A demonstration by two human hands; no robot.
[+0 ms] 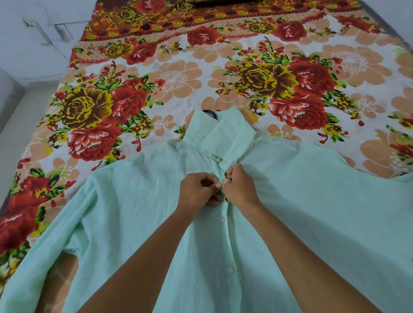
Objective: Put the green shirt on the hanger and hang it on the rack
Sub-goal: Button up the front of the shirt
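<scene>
Now: green shirt (131, 219) flat on bed (252, 63), hanger (211, 114) hook peeking past collar | left hand (198, 188), right hand (240, 187) both pinched shut on placket, at a button | keep the edges aligned, cloth taut.

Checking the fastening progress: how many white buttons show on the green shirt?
3: one small white button below the collar, one mid-placket, one lower. Hands may hide another.

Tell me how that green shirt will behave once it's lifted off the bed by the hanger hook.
The green shirt looks thin and creased, so it will probably hang limp and weigh little. Its sleeves lie spread across the bed sheet and would likely trail. Only the dark hanger hook shows, so the fit inside is uncertain.
</scene>
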